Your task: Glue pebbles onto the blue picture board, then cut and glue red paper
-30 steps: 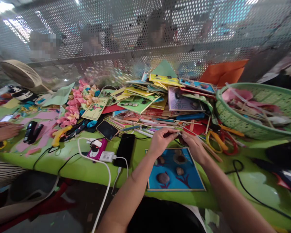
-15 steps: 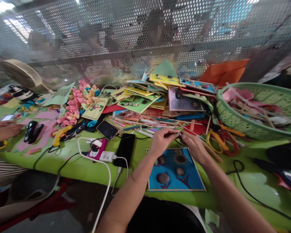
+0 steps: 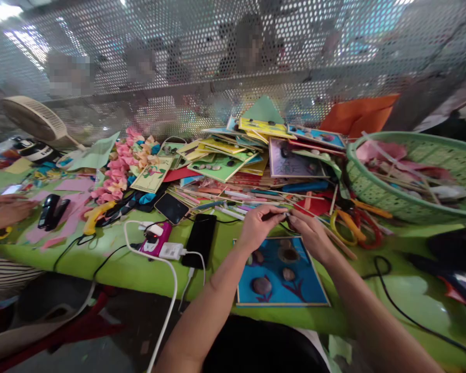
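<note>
Two hands meet over a small object, hemmed in by craft clutter

The left hand [image 3: 261, 221] and the right hand [image 3: 310, 228] both pinch one small object [image 3: 287, 214] between their fingertips, just above the far edge of a blue board [image 3: 275, 269]; it is too small to identify. The board lies on the green worktop [image 3: 221, 282] between the forearms, and at least five stones [image 3: 262, 285] show on it, its left side partly hidden by the left arm.

Directly beyond the hands, a jumble of pens and sticks [image 3: 233, 194] crowds the space, backed by a heap of decorated cards [image 3: 221, 168] too overlapped to count. On the right stand one green basket [image 3: 396, 202] full of scraps and, just beside it, scissors [image 3: 347, 226] with yellow and red handles, one pair or two I cannot tell.

To the left lie two dark phones [image 3: 199, 241], one purple power strip [image 3: 161, 239] with a white cable [image 3: 174, 290] hanging over the edge, one yellow-handled tool [image 3: 95, 218], two black staplers [image 3: 48, 211] and a bank of pink paper flowers [image 3: 118, 171]. One fan [image 3: 37, 119] stands farther back. A co-worker's hands [image 3: 13, 213] rest at the far left.
</note>
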Demonstrator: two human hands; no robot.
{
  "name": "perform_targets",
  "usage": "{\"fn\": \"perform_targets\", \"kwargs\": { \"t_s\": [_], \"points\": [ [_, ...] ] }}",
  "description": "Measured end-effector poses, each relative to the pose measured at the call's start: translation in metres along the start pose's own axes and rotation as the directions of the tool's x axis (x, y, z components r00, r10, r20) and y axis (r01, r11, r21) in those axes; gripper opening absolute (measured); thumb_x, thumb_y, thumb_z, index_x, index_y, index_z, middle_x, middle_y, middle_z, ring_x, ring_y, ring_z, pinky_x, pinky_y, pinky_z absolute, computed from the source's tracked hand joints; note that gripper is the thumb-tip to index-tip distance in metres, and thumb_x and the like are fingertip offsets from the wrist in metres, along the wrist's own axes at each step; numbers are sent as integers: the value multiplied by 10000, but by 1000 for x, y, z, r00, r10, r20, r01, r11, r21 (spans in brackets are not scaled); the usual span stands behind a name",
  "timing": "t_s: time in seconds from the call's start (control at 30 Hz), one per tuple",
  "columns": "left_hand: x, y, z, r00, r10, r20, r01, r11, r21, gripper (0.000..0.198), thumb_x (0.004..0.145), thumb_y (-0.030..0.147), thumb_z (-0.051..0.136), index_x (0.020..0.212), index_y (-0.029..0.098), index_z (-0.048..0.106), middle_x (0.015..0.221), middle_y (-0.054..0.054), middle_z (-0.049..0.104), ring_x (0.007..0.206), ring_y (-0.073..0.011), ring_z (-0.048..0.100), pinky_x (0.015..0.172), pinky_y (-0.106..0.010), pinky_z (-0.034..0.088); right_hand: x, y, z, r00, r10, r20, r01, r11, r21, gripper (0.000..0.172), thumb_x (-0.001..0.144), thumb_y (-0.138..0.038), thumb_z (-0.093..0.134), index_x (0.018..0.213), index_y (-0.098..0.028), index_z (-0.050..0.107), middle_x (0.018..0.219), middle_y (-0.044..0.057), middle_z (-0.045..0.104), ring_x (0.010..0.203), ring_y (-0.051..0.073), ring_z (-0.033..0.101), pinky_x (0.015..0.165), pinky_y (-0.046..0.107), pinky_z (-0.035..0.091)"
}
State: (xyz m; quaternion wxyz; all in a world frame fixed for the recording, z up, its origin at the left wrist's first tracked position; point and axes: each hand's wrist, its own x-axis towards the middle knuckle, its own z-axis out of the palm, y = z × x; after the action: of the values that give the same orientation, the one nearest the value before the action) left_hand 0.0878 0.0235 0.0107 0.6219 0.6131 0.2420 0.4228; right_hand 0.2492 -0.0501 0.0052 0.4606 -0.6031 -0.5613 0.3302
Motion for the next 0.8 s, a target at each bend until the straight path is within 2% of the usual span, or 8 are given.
{"fn": "perform_targets", "kwargs": {
  "t_s": [0.17, 0.4, 0.63, 0.8],
  "points": [
    [0, 0, 0, 1000, -2, -3, 2, 1000, -1, 272, 810, 415, 805, 956, 187, 808, 1002, -89, 805, 961, -237, 733, 925, -379, 564, 0, 5, 0, 1000, 0, 3, 0, 1000, 20, 360, 973, -517, 488, 745, -238, 473, 710, -16, 473, 678, 177, 434, 616, 310, 337],
    [0, 3, -1, 1000, 6, 6, -6, 1000, 27, 240, 821, 377, 796, 968, 187, 810, 998, -87, 806, 957, -232, 736, 909, -366, 571, 0, 6, 3, 1000, -7, 14, 6, 999, 49, 341, 998, -522, 458, 855, -237, 578, 786, 7, 558, 721, 193, 484, 633, 315, 371],
    [0, 3, -1, 999, 35, 11, -35, 999, 28, 217, 829, 362, 790, 958, 188, 808, 1012, -92, 805, 966, -231, 736, 926, -367, 565, 0, 6, 2, 1000, -22, 3, 22, 999, 38, 365, 985, -524, 477, 763, -237, 509, 713, -5, 500, 676, 182, 449, 612, 317, 346],
    [0, 1, -1, 1000, 2, -2, -2, 1000, 2, 236, 812, 380, 800, 949, 188, 809, 1005, -89, 806, 969, -239, 734, 933, -381, 563, 1, 7, 2, 1000, -21, -9, 21, 999, 24, 353, 980, -512, 465, 762, -236, 499, 715, -6, 493, 679, 180, 447, 615, 315, 347]
  ]
}}
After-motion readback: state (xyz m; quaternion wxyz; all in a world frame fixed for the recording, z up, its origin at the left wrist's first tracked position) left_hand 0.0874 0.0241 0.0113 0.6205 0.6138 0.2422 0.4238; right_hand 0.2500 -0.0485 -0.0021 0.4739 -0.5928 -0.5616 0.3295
